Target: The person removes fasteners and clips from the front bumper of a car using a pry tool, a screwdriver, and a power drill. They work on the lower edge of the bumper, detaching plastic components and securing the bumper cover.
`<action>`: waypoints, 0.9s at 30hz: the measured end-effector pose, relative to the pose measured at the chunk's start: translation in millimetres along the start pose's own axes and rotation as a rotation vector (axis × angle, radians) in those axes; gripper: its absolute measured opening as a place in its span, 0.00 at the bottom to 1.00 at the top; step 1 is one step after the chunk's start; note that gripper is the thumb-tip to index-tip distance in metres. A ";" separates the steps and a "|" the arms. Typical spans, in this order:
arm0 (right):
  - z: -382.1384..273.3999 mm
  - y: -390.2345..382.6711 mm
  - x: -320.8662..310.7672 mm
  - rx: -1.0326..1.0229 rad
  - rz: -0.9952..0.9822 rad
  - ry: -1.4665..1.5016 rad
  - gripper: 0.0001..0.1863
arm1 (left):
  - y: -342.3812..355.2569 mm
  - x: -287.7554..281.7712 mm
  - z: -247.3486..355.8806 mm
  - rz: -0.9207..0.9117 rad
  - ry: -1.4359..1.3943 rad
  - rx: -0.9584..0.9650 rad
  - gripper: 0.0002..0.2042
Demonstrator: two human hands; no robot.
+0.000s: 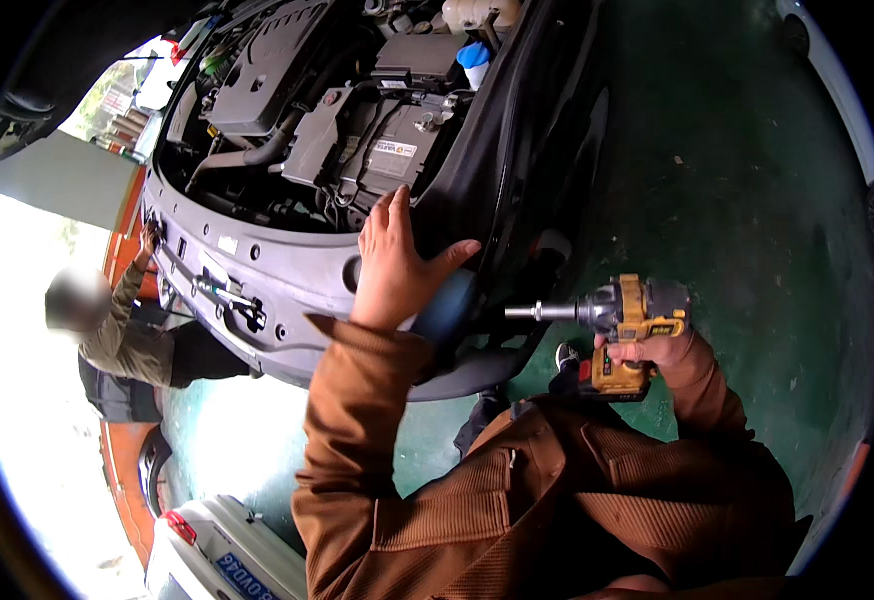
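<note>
My left hand (394,265) is open, fingers stretched and thumb spread, over the front corner of a dark car. It lies beside the grey plastic front panel (292,265) and the black fender (477,175); whether the palm presses on them I cannot tell. In my right hand (665,350) is a yellow and black cordless impact wrench (647,300), gripped by its handle. Its long silver socket (537,312) points left toward the car's corner, apart from it. The battery pack (617,380) sits under the handle.
The engine bay is uncovered, with a car battery (392,140), an engine cover (272,70) and a blue-capped filler (473,56). At left, another person (137,340) has a hand on the front panel. A white car (217,550) stands behind, over the green floor (717,180).
</note>
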State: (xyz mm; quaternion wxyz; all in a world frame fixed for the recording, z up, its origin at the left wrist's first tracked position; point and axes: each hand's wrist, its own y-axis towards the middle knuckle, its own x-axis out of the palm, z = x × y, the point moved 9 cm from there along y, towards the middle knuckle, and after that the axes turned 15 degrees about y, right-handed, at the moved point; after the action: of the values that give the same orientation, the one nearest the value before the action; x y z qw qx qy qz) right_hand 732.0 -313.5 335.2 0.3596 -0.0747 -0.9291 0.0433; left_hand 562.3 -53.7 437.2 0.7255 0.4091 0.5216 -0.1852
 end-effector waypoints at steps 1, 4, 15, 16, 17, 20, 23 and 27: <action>-6.1 3.2 -7.2 -0.005 0.001 -0.028 0.30 | 5.0 10.2 1.4 -0.055 0.067 0.022 0.44; -24.2 12.0 -19.5 0.011 0.009 -0.141 0.26 | 17.4 13.2 5.6 -0.161 0.116 0.030 0.38; -58.1 71.6 22.0 0.082 -0.136 -0.473 0.25 | 33.0 -38.3 32.4 0.051 0.099 0.311 0.18; -57.4 74.0 26.9 0.086 -0.140 -0.476 0.25 | 40.8 -31.9 25.2 -0.035 0.042 0.274 0.18; -56.2 76.2 31.7 0.091 -0.146 -0.480 0.26 | 47.6 -27.0 14.3 -0.121 -0.015 0.235 0.18; -51.1 81.7 41.3 0.092 -0.151 -0.501 0.26 | 57.9 -35.2 -8.9 -0.173 -0.228 0.094 0.21; -45.7 86.7 50.0 0.124 -0.145 -0.511 0.26 | 62.2 -44.4 -9.0 -0.183 -0.285 0.093 0.20; -43.2 98.0 76.5 0.243 -0.078 -0.613 0.26 | 61.6 -51.2 -16.6 -0.142 -0.301 0.099 0.20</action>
State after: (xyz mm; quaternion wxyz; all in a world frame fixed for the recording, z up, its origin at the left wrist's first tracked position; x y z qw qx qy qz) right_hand 715.8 -202.9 404.4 0.0708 0.0209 -0.9843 0.1603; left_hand 575.3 -11.9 506.3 0.7594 0.3740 0.4250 -0.3206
